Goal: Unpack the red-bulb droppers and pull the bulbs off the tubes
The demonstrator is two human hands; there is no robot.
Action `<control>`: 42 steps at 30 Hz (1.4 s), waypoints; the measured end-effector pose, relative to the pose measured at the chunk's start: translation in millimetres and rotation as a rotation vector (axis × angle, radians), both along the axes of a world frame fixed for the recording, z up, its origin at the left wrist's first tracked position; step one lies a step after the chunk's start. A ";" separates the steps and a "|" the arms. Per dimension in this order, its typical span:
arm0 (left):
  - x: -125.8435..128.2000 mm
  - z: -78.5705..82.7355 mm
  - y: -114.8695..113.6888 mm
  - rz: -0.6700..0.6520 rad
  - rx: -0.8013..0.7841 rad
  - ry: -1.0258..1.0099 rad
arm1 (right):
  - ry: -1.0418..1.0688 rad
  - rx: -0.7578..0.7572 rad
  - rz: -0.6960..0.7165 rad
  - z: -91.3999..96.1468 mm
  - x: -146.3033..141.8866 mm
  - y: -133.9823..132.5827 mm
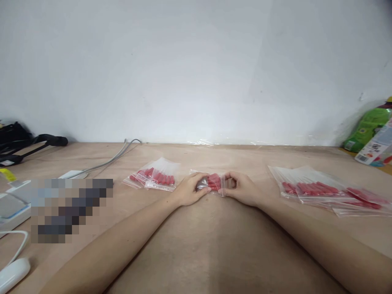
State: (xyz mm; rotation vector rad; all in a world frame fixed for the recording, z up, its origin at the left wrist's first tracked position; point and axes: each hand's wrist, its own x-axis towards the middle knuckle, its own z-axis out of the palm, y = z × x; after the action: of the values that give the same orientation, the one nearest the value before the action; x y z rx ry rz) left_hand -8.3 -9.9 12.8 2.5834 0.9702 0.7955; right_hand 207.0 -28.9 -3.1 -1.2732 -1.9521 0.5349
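Observation:
Between my two hands, low over the wooden table (211, 237), is a clear plastic bag (213, 182) with small red pieces bunched inside; their kind is too small to tell. My left hand (191, 188) is closed on the bag's left side, thumb at the front. Pinching the right edge is my right hand (240, 187), its fingers curled. To the left lie clear zip bags (162, 169) holding red stick-like pieces. A spread of similar zip bags (306, 177), partly overlapping, rests on the right.
A grey cable (110, 160) runs along the left to a white power strip (15, 216). A white mouse (15, 273) sits at the lower left, near a blurred-out patch. Black gear (33, 145) lies behind. At the far right are a green bottle (367, 126) and a white-labelled package (375, 143).

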 end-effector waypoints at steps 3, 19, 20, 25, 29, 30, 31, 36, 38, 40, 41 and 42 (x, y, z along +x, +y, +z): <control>0.0 -0.2 0.7 -0.003 0.003 0.001 | 0.156 -0.165 0.081 -3.9 -1.9 3.4; -0.2 2.3 -2.9 -0.002 -0.028 0.025 | 0.061 -0.029 0.007 -7.6 -13.7 0.5; -0.3 2.3 -3.1 -0.002 -0.029 0.025 | 0.038 -0.030 0.001 -4.4 -13.9 -1.8; -0.9 1.9 -3.9 0.008 -0.028 0.037 | -0.051 -0.068 0.007 7.8 -13.7 -9.3; -1.3 1.4 -3.2 0.021 -0.037 0.040 | 0.073 -0.158 0.049 3.3 -12.6 -4.7; -1.4 1.2 -3.0 0.022 -0.040 0.040 | 0.106 -0.173 0.046 1.7 -12.0 -3.1; -1.5 1.1 -2.7 0.022 -0.041 0.040 | 0.135 -0.183 0.040 0.5 -11.2 -1.7; -1.7 1.1 -2.3 0.031 -0.053 0.049 | 0.247 -0.212 0.084 3.6 -5.1 0.8; -1.8 1.3 -2.3 0.043 -0.055 0.051 | 0.248 -0.215 0.097 6.2 -3.6 0.1; -1.8 1.4 -2.3 0.048 -0.053 0.055 | 0.254 -0.240 0.122 6.8 -3.6 -0.7; -1.7 1.4 -2.3 0.047 -0.051 0.056 | 0.274 -0.264 0.152 6.3 -4.0 -0.9; -1.5 1.5 -2.3 0.046 -0.050 0.057 | 0.302 -0.284 0.190 5.5 -4.4 -1.1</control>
State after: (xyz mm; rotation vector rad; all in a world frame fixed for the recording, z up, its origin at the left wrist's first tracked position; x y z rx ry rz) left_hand -9.8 -12.2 14.3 2.5625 1.0559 0.7033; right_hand 202.6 -30.0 2.4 -1.1014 -1.7927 1.0669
